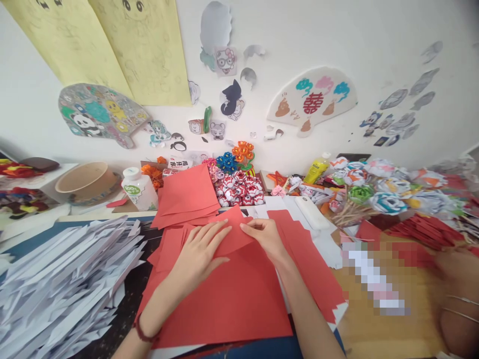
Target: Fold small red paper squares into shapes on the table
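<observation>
A small red paper sheet point(235, 240) lies over larger red sheets point(228, 304) in front of me. My left hand point(202, 249) rests flat on its left part, fingers stretched and thumb apart. At its right edge, my right hand point(266, 238) pinches the sheet between thumb and bent fingers. Whether the sheet is folded there, I cannot tell. Beyond my left hand is a stack of red squares point(187, 194). More red sheets with a stepped edge point(309, 259) lie under and beside my right forearm.
Folded white paper strips point(67, 284) heap up at left. Along the wall stand a white bottle point(138, 189), a beige bowl point(88, 180), red-and-white paper flowers point(241, 189) and a yellow bottle point(317, 169). More paper flowers point(389, 199) lie right, near another person's blurred arm point(460, 299).
</observation>
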Tool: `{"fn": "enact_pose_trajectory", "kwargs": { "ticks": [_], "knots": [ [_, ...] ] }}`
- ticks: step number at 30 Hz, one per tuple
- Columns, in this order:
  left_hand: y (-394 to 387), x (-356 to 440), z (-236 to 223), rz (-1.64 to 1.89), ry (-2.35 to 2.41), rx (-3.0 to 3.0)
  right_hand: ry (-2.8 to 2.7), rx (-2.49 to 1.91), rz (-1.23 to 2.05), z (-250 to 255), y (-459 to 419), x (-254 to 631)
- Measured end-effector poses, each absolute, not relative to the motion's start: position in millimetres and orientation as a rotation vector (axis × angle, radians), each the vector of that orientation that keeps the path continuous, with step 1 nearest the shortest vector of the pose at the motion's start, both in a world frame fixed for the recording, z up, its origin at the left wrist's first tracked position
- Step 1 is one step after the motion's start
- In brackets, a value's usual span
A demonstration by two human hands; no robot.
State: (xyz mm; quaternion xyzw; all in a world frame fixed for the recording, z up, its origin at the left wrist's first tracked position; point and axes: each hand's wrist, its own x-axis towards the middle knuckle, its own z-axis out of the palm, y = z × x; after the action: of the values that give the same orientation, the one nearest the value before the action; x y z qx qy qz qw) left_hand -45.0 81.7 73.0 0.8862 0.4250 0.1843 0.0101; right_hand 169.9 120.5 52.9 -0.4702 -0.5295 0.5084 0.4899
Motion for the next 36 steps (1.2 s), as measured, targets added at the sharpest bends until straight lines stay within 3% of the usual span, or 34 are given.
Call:
{"fn": "enact_pose_trajectory", "kwargs": {
  "ticks": [13,36],
  "knots": [
    [89.2,-65.1,77.7,0.563,1.22,2.584,-1.408,-1.069,1.314,53.7,121.7,173.7],
    [84.7,-72.1,87.8,0.513,1.099,2.871,-1.58,-1.091,1.296,53.0,126.1,187.1]
  ]
}}
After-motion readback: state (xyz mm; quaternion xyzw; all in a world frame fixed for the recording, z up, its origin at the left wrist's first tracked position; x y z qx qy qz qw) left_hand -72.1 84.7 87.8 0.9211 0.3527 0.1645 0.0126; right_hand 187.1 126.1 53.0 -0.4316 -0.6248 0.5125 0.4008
